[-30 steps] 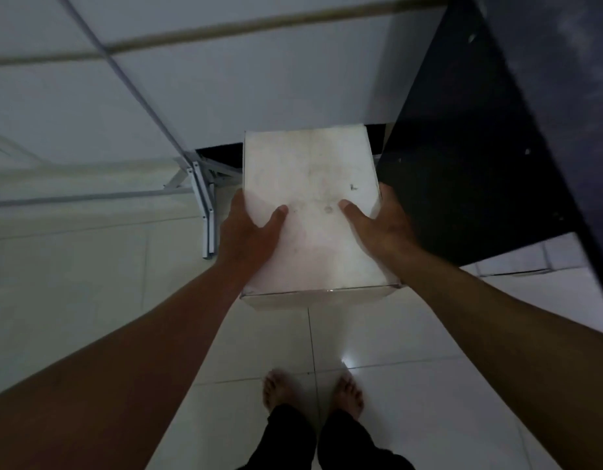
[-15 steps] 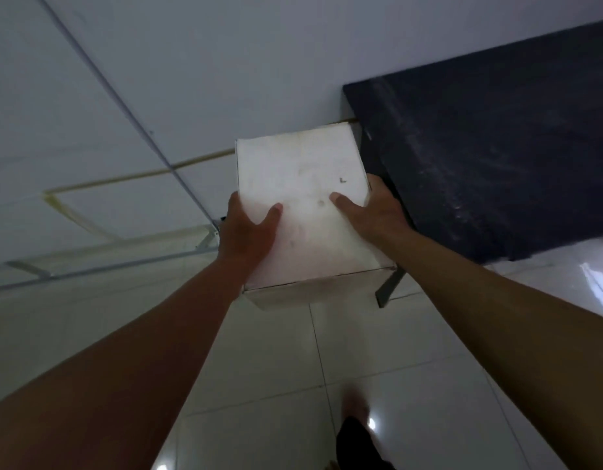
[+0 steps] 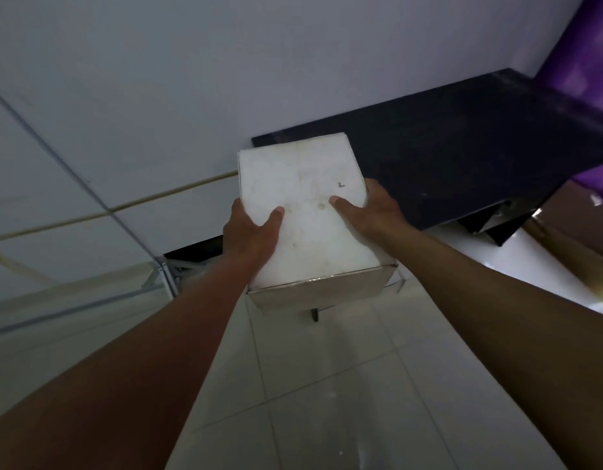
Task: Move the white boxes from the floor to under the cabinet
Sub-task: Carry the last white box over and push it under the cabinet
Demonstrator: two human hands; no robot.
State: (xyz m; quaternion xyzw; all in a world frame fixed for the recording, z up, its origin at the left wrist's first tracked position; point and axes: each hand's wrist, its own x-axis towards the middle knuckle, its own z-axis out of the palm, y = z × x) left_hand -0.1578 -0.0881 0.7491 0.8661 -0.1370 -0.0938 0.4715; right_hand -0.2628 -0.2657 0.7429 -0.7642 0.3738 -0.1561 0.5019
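Head view: both hands clamp a white, smooth-faced cardboard box [image 3: 305,212] from its sides, the left hand [image 3: 251,234] and right hand [image 3: 372,210] each with a thumb on its scuffed top. It is carried above the glossy pale tiled floor [image 3: 327,385], long axis pointing far. The dark, matte flat-topped cabinet [image 3: 462,157] lies just beyond, to the right, nearer the right hand; the gap under it sits lower.

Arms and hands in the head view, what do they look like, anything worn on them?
Both forearms are bare up to the frame edge, with no sleeves showing. The left hand and right hand wear no gloves, and no rings, watch or bracelets are visible. The lighting is dim.
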